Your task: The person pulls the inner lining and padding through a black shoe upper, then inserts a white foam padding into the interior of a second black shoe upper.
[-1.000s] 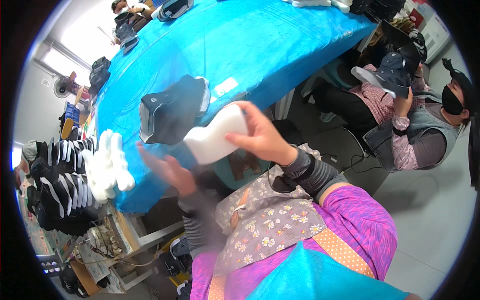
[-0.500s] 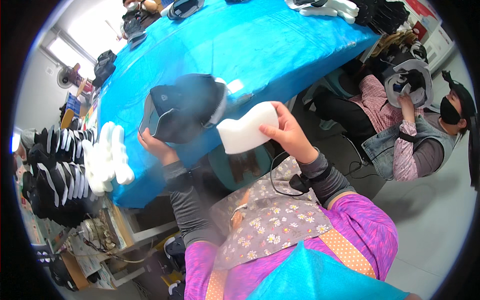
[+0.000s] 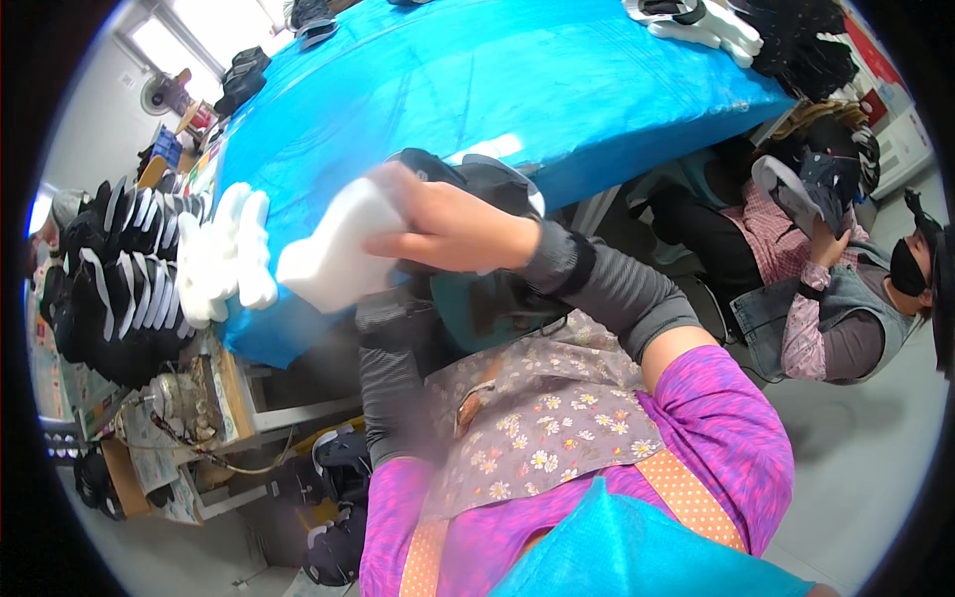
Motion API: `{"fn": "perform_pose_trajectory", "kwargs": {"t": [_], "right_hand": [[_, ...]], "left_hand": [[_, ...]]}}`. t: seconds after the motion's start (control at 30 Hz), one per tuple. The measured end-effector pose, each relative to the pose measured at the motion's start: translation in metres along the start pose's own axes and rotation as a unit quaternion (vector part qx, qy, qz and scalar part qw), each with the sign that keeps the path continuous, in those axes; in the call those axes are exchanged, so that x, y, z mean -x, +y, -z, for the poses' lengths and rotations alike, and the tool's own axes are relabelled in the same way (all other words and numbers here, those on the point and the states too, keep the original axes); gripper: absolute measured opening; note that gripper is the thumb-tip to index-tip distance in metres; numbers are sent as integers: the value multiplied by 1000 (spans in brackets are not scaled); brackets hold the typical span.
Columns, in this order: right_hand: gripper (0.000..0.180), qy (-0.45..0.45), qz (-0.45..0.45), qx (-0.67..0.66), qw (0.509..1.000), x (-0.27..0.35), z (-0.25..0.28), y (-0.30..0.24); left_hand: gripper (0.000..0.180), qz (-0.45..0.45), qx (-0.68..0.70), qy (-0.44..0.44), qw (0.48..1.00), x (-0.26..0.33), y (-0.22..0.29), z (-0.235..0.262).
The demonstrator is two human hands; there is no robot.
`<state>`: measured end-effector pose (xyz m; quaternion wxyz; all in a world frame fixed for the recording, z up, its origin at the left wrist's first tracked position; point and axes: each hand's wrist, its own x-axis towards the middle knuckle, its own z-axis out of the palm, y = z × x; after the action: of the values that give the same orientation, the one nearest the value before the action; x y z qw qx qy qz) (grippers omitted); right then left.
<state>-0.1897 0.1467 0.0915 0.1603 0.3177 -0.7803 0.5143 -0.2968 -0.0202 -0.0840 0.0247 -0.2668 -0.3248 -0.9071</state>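
Note:
My right hand (image 3: 453,224) reaches across to the left, closed on a white curved foam insert (image 3: 333,254) that is blurred by motion. Behind this hand, a dark cap (image 3: 497,179) shows only in part, above the near edge of the blue-covered table (image 3: 378,90). My left forearm (image 3: 386,358) comes up beneath the insert. The left hand itself is hidden behind the insert and the right hand, so its fingers do not show.
White foam inserts (image 3: 257,254) lie at the table's left corner, beside rows of stacked dark caps (image 3: 129,284). More white pieces (image 3: 711,35) and dark items sit at the far right. A co-worker (image 3: 826,289) on the right holds a dark cap. Below left are bagged dark caps (image 3: 343,468).
My right hand has carried the foam insert left, in front of the cap and my left hand. The view has shifted slightly. The co-worker's cap has turned.

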Motion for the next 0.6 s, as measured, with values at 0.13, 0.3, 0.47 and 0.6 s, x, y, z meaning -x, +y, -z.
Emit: {"fn": "perform_pose_trajectory", "kwargs": {"t": [0.13, 0.3, 0.47, 0.6], "right_hand": [[60, -39, 50, 103, 993, -34, -30, 34], [57, -32, -7, 98, 995, -41, -27, 66], [55, -49, 47, 218, 974, -48, -3, 75], [55, -61, 71, 240, 966, -39, 11, 76]], "left_hand": [[48, -44, -385, 45, 921, -12, -3, 15], [44, 31, -132, 150, 979, -10, 3, -26], [34, 34, -376, 29, 925, -4, -1, 2], [36, -9, -465, 76, 882, -1, -4, -3]]}}
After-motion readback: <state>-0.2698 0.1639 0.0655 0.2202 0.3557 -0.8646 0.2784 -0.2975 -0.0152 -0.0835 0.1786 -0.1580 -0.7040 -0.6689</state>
